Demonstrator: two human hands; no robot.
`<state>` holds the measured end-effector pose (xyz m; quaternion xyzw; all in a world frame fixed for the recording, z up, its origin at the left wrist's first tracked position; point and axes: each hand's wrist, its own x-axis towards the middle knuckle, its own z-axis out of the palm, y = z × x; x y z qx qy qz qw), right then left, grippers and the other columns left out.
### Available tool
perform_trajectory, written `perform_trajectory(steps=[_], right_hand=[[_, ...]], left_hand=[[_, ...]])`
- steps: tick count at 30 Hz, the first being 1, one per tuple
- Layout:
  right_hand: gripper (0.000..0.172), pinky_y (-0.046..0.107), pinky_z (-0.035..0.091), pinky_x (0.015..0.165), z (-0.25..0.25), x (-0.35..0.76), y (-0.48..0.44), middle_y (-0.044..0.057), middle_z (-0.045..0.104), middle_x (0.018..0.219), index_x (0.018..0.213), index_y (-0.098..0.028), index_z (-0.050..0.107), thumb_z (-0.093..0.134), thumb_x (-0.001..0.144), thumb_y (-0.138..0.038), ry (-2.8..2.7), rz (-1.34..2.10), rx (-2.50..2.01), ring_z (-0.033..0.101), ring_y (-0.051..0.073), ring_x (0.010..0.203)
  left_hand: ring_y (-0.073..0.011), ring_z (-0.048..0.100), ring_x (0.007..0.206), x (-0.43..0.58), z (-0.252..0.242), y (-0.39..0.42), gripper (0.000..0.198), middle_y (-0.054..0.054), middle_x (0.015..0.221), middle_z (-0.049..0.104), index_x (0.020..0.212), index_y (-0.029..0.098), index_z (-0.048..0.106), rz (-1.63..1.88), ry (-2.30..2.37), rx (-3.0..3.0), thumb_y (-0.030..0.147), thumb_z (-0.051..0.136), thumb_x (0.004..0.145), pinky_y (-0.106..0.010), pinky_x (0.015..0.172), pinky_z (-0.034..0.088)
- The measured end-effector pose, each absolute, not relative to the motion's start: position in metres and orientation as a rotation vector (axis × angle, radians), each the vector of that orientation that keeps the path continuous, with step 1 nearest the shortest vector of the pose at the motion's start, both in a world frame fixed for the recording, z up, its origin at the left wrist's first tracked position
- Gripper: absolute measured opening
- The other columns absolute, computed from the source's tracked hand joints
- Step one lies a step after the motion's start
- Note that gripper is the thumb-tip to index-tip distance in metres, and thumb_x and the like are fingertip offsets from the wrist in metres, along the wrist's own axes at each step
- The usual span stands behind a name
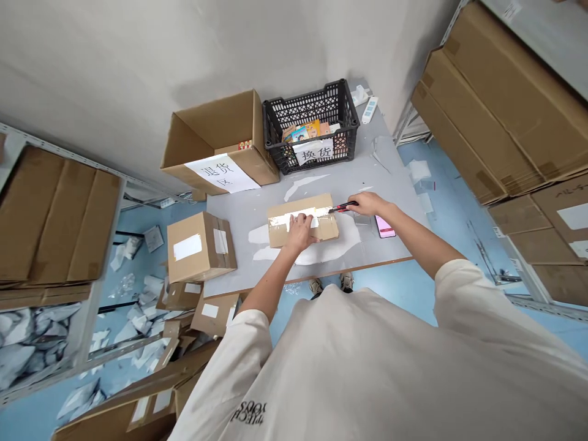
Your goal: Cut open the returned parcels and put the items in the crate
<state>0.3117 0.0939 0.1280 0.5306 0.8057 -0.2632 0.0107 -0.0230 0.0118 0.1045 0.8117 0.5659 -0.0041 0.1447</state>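
A small brown cardboard box [328,229] lies on the grey table, with a strip of white tape or label along its top. My left hand [299,233] rests on top of the box with its fingers apart, pressing on it. My right hand [367,203] is closed around a black and red utility knife [342,207]. The knife's tip is at the right end of the box's top, by the white strip; whether it cuts in I cannot tell. A phone [384,226] with a pink screen lies just below my right wrist.
Behind the box stand an open carton [266,156] with a paper sign and a black plastic crate [294,164] holding small packets. A taped carton [184,229] sits at the table's left edge. A power strip [370,110] lies at the back right. Stacked cartons [496,92] flank the table.
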Motion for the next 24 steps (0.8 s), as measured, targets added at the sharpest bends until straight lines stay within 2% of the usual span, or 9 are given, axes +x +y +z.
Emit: perform_trajectory(steps=[4,8,12,15,21,24], right_hand=[[0.030,0.033,0.039,0.075,0.137,0.302,0.113,0.009,0.083,0.097,0.110,-0.027,0.086,0.071,0.099,-0.051,2.522,-0.755,1.525,0.069,0.027,0.087],[0.034,0.032,0.041,0.073,0.134,0.306,0.116,0.007,0.081,0.089,0.104,-0.026,0.085,0.074,0.097,-0.057,2.461,-0.961,1.493,0.067,0.024,0.081],[0.051,0.030,0.040,0.067,0.124,0.322,0.098,0.001,0.071,0.074,0.094,-0.024,0.078,0.068,0.096,-0.074,2.263,-1.356,1.516,0.057,0.018,0.067],[0.061,0.029,0.039,0.063,0.118,0.329,0.083,0.000,0.067,0.070,0.093,-0.023,0.075,0.066,0.091,-0.084,2.156,-1.535,1.539,0.052,0.016,0.062],[0.054,0.029,0.042,0.067,0.119,0.321,0.074,-0.001,0.065,0.066,0.086,-0.023,0.071,0.072,0.090,-0.077,2.176,-1.549,1.617,0.058,0.018,0.068],[0.053,0.028,0.041,0.065,0.118,0.325,0.068,0.000,0.066,0.066,0.086,-0.023,0.069,0.067,0.096,-0.075,2.156,-1.533,1.719,0.057,0.017,0.065]], left_hand=[[-0.0414,0.063,0.138,-0.023,0.106,0.009,0.091,-0.016,0.141,0.058,0.149,0.023,0.055,0.000,1.634,2.337,0.040,0.102,0.074,-0.068,0.141,0.016],[-0.0404,0.066,0.134,-0.023,0.107,0.007,0.091,-0.016,0.142,0.057,0.150,0.023,0.056,-0.002,1.655,2.320,0.041,0.102,0.074,-0.069,0.141,0.014],[-0.0392,0.067,0.130,-0.021,0.107,0.006,0.090,-0.016,0.142,0.058,0.150,0.023,0.057,0.001,1.662,2.305,0.044,0.102,0.075,-0.069,0.141,0.014],[-0.0390,0.067,0.131,-0.020,0.108,0.006,0.089,-0.016,0.143,0.057,0.151,0.023,0.057,0.014,1.650,2.300,0.044,0.101,0.077,-0.068,0.141,0.014],[-0.0419,0.060,0.142,-0.024,0.112,0.009,0.091,-0.018,0.152,0.055,0.158,0.025,0.053,0.006,1.630,2.275,0.044,0.098,0.080,-0.069,0.140,0.013],[-0.0424,0.054,0.151,-0.026,0.114,0.009,0.098,-0.020,0.158,0.053,0.168,0.027,0.044,0.022,1.597,2.257,0.048,0.092,0.085,-0.067,0.139,0.018]])
